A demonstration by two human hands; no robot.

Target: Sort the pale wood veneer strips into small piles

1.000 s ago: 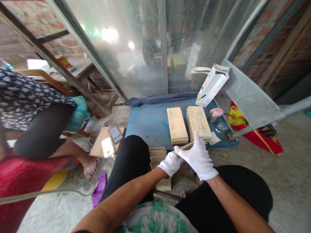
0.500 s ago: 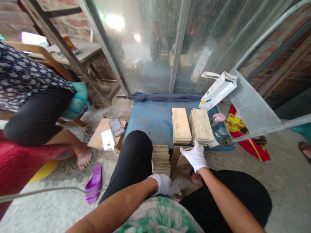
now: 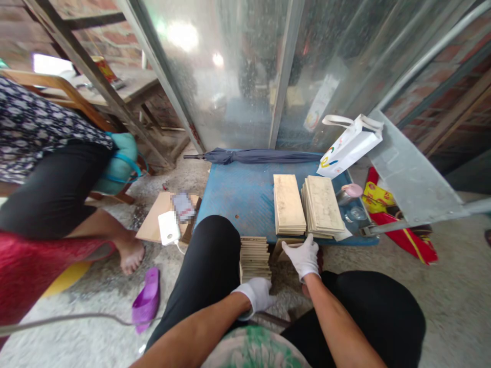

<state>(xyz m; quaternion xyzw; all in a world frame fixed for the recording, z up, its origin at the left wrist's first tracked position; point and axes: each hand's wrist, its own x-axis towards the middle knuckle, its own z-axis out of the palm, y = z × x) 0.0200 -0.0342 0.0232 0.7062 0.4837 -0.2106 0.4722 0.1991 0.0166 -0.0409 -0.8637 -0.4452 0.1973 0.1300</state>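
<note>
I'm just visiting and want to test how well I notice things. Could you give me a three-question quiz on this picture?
1. True or false: the right hand rests on a wooden piece leaning below the edge of the blue platform.
2. How many stacks of flat wooden pieces lie on top of the blue platform?
3. Which lies along the platform's far edge? A: a folded umbrella B: a broom C: a rolled mat

Key
1. True.
2. Two: one stack beside a second stack.
3. A.
</note>
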